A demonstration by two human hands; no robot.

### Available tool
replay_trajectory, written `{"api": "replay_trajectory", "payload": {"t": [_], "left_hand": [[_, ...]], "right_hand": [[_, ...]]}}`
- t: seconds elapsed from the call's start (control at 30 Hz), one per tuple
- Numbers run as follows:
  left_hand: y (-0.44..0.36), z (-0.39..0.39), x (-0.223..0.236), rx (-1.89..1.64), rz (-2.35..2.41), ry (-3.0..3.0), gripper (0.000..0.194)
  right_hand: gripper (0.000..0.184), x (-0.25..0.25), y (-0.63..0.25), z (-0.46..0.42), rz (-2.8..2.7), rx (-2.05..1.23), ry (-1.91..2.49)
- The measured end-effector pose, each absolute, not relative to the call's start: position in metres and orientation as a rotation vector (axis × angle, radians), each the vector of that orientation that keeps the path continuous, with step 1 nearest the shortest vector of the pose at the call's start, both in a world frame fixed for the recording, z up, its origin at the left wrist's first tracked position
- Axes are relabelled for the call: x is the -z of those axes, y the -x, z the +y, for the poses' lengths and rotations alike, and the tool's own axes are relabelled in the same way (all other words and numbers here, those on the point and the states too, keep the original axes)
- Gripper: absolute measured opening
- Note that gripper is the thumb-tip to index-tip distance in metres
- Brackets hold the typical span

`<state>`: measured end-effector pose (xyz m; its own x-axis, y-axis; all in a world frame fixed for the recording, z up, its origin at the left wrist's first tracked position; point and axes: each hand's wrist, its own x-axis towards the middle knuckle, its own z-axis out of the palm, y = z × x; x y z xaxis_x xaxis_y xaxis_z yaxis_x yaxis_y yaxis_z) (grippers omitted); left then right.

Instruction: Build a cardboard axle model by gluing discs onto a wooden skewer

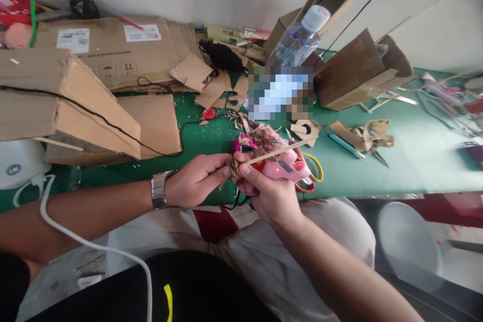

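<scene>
My left hand [198, 178], a metal-band watch at its wrist, pinches a small round cardboard disc [234, 167] by its edge. My right hand [273, 193] is closed on a thin wooden stick [283, 150], whose near end meets the disc; whether it passes into the disc I cannot tell. The stick points up and to the right. Just beyond my fingers lie a pink device with a small orange light [289, 168], a multicoloured fuzzy bundle [269, 140] and a magenta item [241, 143]. Red and yellow handle loops [317, 168] show beside the pink device.
Cardboard structures stand left [98, 115] and right [354, 73] on the green table [407, 161]. Cardboard scraps [215, 90], a clear bottle [298, 43], a red cap [208, 113] and a light-blue cutter [346, 146] lie about. A white cable [94, 244] crosses my left arm.
</scene>
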<state>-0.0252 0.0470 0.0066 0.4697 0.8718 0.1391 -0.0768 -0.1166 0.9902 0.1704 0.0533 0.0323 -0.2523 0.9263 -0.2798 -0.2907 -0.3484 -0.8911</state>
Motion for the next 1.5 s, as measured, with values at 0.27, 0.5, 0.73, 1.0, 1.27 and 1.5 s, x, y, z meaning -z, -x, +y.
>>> {"api": "replay_trajectory", "payload": {"t": [0.27, 0.5, 0.73, 1.0, 1.27, 1.5], "left_hand": [[0.027, 0.053, -0.015, -0.968, 0.878, -1.527, 0.046], [0.030, 0.053, -0.008, -1.026, 0.919, -1.653, 0.037], [0.032, 0.057, -0.007, -1.076, 0.968, -1.576, 0.039], [0.038, 0.073, -0.001, -1.273, 1.017, -1.293, 0.039], [0.042, 0.076, 0.014, -1.408, 0.932, -1.069, 0.036], [0.036, 0.077, 0.009, -1.416, 0.794, -1.018, 0.032]], "right_hand": [[0.021, -0.044, -0.171, 0.064, -0.835, -1.593, 1.022], [0.019, -0.037, -0.168, 0.062, -0.839, -1.663, 0.981], [0.031, -0.047, -0.173, 0.067, -0.822, -1.579, 1.031], [0.045, -0.059, -0.193, 0.084, -0.783, -1.382, 1.065], [0.043, -0.056, -0.195, 0.083, -0.804, -1.356, 1.047], [0.052, -0.055, -0.193, 0.083, -0.777, -1.384, 1.115]]}}
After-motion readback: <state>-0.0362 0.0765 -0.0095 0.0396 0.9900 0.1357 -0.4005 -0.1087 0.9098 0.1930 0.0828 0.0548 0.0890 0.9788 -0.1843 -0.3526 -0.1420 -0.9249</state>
